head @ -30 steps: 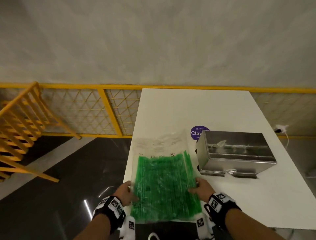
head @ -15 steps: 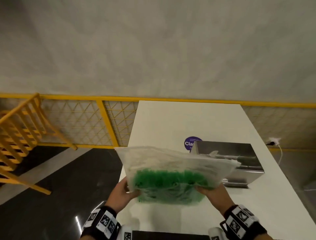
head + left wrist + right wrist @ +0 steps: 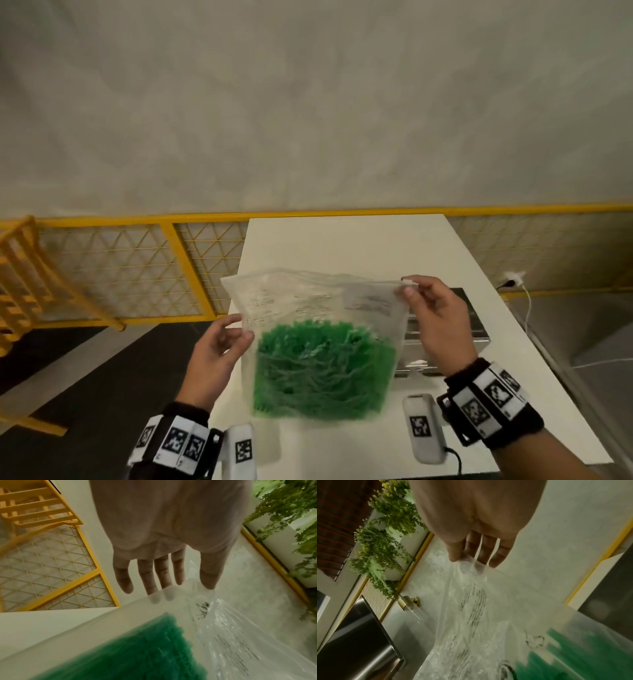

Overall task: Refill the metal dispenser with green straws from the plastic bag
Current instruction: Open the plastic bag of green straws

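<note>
Left hand pinches the plastic bag of green straws at nine o'clock; right hand pinches its two-o'clock corner.

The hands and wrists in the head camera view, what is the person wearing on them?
Both hands are bare, with no gloves. The left hand and right hand each have a black wrist band carrying white tiles printed with black square code markers. A white oblong module with its own marker sits by each wrist; a thin black cable leaves the right one. No sleeves show.

Yellow mesh railing, white table
</note>
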Available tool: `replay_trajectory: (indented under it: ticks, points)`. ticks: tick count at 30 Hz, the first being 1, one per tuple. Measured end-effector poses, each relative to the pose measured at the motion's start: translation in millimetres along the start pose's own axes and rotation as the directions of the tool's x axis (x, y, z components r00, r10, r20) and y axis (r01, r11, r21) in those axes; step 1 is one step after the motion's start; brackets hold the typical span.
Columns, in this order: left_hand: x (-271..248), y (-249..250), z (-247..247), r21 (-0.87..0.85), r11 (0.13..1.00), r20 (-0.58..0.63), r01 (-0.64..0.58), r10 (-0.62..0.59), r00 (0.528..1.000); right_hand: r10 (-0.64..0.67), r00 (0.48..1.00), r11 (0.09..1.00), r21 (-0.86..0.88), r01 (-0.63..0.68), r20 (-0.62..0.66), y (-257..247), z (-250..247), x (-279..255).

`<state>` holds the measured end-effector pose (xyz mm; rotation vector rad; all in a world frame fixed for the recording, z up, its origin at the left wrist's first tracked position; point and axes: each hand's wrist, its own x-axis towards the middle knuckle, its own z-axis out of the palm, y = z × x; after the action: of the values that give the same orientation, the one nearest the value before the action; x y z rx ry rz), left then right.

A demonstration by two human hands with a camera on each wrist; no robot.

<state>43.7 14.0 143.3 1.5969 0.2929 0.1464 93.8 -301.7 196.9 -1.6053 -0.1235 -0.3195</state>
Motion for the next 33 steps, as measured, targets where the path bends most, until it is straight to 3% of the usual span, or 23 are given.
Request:
replay_trajectory:
  ticks: [3,5,6,8,11,13,21,24,30,33]
  points:
    - [3,13,0,0.304,0.953,-0.117,-0.017,0.055,0.992,0.004,0.999,1.0,-0.004,-0.003,0.032,-3,2,0]
    - [6,42,11,0.533,0.835,-0.164,-0.137,0.261,0.951,0.014,0.999,1.0,0.007,-0.014,0.048,-3,3,-2]
    - [6,61,23,0.599,0.764,-0.111,-0.242,0.378,0.919,0.024,0.998,0.999,0.03,-0.026,0.055,-3,4,-3]
    - [2,94,60,0.628,0.634,0.122,-0.451,0.492,0.862,0.03,0.997,0.996,0.078,-0.036,0.077,-4,7,-5]
    - [-5,110,113,0.547,0.529,0.472,-0.649,0.446,0.761,0.017,0.992,0.996,0.08,-0.027,0.126,-8,10,-5]
    - [-5,107,138,0.541,0.48,0.57,-0.69,0.394,0.721,0.001,0.989,0.997,0.074,-0.012,0.145,-9,11,-5]
    - [6,94,152,0.442,0.601,0.473,-0.666,0.475,0.742,-0.061,0.99,0.998,0.032,0.058,0.125,-8,2,-4]
    - [9,94,142,0.499,0.577,0.437,-0.647,0.477,0.762,-0.075,0.991,0.997,0.012,0.074,0.114,-7,-2,-3]
    - [22,88,74,0.649,0.543,0.292,-0.532,0.468,0.834,-0.089,0.996,0.995,-0.032,0.09,0.021,-1,-24,1]
    - [28,85,28,0.707,0.527,0.197,-0.47,0.492,0.848,-0.103,0.995,0.994,-0.025,0.104,0.011,-1,-34,1]
